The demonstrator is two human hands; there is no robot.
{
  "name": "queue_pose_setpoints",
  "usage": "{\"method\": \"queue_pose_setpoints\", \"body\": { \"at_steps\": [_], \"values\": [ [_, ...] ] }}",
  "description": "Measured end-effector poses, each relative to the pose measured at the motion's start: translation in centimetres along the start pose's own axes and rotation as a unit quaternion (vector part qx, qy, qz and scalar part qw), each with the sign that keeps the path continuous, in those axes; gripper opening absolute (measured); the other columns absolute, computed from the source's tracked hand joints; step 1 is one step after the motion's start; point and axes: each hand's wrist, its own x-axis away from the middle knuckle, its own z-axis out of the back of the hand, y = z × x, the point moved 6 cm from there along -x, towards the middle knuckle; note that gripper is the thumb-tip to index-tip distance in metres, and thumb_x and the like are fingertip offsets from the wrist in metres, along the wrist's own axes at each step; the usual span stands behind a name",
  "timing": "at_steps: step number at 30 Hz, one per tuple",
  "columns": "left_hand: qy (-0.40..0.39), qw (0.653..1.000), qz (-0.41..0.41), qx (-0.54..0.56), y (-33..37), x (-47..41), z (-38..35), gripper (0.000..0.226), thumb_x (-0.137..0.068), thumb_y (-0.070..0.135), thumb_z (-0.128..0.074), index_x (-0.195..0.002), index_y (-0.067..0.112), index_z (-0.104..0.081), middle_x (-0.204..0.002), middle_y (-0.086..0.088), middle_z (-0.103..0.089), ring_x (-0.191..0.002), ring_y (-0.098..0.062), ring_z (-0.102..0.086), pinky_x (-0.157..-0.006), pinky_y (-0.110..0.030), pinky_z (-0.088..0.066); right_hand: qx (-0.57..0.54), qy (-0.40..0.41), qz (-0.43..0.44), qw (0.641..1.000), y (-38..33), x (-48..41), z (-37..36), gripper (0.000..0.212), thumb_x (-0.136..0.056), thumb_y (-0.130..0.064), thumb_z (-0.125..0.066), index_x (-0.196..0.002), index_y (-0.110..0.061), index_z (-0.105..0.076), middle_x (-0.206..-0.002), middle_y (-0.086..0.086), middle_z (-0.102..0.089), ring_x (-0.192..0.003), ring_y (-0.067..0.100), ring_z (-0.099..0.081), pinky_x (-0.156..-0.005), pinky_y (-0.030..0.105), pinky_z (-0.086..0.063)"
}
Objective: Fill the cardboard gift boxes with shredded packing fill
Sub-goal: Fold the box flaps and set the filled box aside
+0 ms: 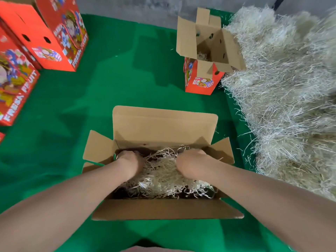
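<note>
Head view, one entry. Open gift box: directly before me on the green worktop, long axis running left to right. Fill in box: heaped at centre, thin toward the left end. Left hand and right hand: both knuckles-up in the fill, fingers buried; whether they press or clutch strands I cannot tell. Loose fill pile: off to my right, nearer my right hand; I judge that hand fetches next.
</note>
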Motion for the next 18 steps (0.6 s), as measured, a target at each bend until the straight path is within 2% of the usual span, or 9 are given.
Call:
{"method": "queue_pose_setpoints", "body": {
  "at_steps": [4,6,8,10,11,13,15,16,18],
  "values": [
    [0.079,0.995,0.032,0.058,-0.9,-0.1,0.6,0.03,-0.094,0.009,-0.04,-0.12,0.009,-0.056,-0.119,-0.008,-0.061,-0.105,-0.026,-0.059,-0.074,-0.033,-0.048,-0.092,-0.022,-0.055,0.994,0.0,-2.3,-1.0,0.044,-0.093,-0.01,-0.049,-0.136,-0.002,-0.04,-0.137,0.016,-0.046,-0.118,0.033,-0.05,-0.086,0.041,-0.047],
    [0.072,0.991,0.042,0.101,-1.0,-0.1,0.2,0.037,-0.093,0.009,-0.042,-0.129,0.004,-0.045,-0.126,-0.011,-0.056,-0.111,-0.028,-0.054,-0.081,-0.035,-0.045,-0.144,-0.05,-0.06,0.986,0.0,-2.7,-2.1,0.046,-0.094,-0.023,-0.05,-0.135,-0.004,-0.041,-0.135,0.016,-0.047,-0.119,0.034,-0.049,-0.092,0.041,-0.046],
    [0.06,0.99,0.03,0.121,-0.4,0.0,-0.1,0.05,-0.092,0.009,-0.045,-0.139,0.001,-0.03,-0.137,-0.016,-0.045,-0.124,-0.032,-0.042,-0.097,-0.044,-0.038,-0.125,-0.089,-0.041,0.987,-0.2,-2.9,-2.9,0.046,-0.095,-0.03,-0.052,-0.133,-0.006,-0.045,-0.136,0.014,-0.048,-0.122,0.033,-0.048,-0.099,0.044,-0.043],
    [0.098,0.991,0.005,0.093,-0.1,1.0,0.7,0.053,-0.09,0.001,-0.045,-0.14,0.001,-0.028,-0.139,-0.017,-0.042,-0.128,-0.033,-0.036,-0.104,-0.048,-0.03,-0.09,-0.08,-0.021,0.993,-0.2,-2.8,-2.4,0.039,-0.093,-0.017,-0.055,-0.13,-0.004,-0.049,-0.134,0.015,-0.05,-0.12,0.032,-0.05,-0.097,0.044,-0.045],
    [0.128,0.989,-0.015,0.077,0.0,1.5,1.2,0.049,-0.087,-0.003,-0.046,-0.135,0.002,-0.037,-0.134,-0.017,-0.046,-0.124,-0.032,-0.039,-0.103,-0.046,-0.032,-0.079,-0.053,-0.01,0.995,-0.2,-2.8,-1.6,0.037,-0.091,-0.008,-0.054,-0.128,-0.003,-0.052,-0.131,0.015,-0.052,-0.117,0.033,-0.052,-0.093,0.042,-0.047],
    [0.158,0.983,-0.067,0.072,0.2,2.3,1.9,0.034,-0.08,-0.011,-0.049,-0.109,0.006,-0.059,-0.109,-0.012,-0.059,-0.101,-0.027,-0.052,-0.09,-0.039,-0.044,-0.073,0.004,0.021,0.997,-0.5,-2.6,-0.4,0.039,-0.086,0.005,-0.051,-0.124,-0.002,-0.054,-0.125,0.017,-0.053,-0.111,0.034,-0.053,-0.085,0.039,-0.048],
    [0.118,0.981,-0.096,0.12,0.7,2.0,1.8,0.026,-0.077,-0.014,-0.049,-0.087,0.006,-0.062,-0.082,-0.007,-0.058,-0.07,-0.02,-0.052,-0.067,-0.033,-0.046,-0.08,0.019,0.06,0.995,-1.4,-2.8,0.0,0.04,-0.085,0.009,-0.051,-0.124,0.0,-0.054,-0.123,0.019,-0.054,-0.108,0.033,-0.056,-0.08,0.036,-0.047],
    [0.07,0.985,-0.105,0.117,1.2,1.8,1.5,0.023,-0.081,-0.009,-0.049,-0.094,0.006,-0.062,-0.085,-0.008,-0.059,-0.068,-0.02,-0.052,-0.065,-0.032,-0.045,-0.071,0.007,0.088,0.994,-2.3,-3.1,-0.2,0.039,-0.086,0.008,-0.05,-0.124,0.0,-0.053,-0.125,0.019,-0.054,-0.107,0.032,-0.057,-0.081,0.034,-0.048],
    [-0.02,0.99,-0.131,0.05,2.7,0.4,0.1,0.034,-0.088,0.003,-0.05,-0.122,0.003,-0.054,-0.115,-0.014,-0.059,-0.091,-0.024,-0.058,-0.076,-0.032,-0.047,-0.043,-0.022,0.16,0.986,-4.5,-4.0,-1.4,0.038,-0.09,0.002,-0.049,-0.128,-0.005,-0.052,-0.13,0.016,-0.053,-0.112,0.028,-0.056,-0.089,0.034,-0.049]
  ]
}}
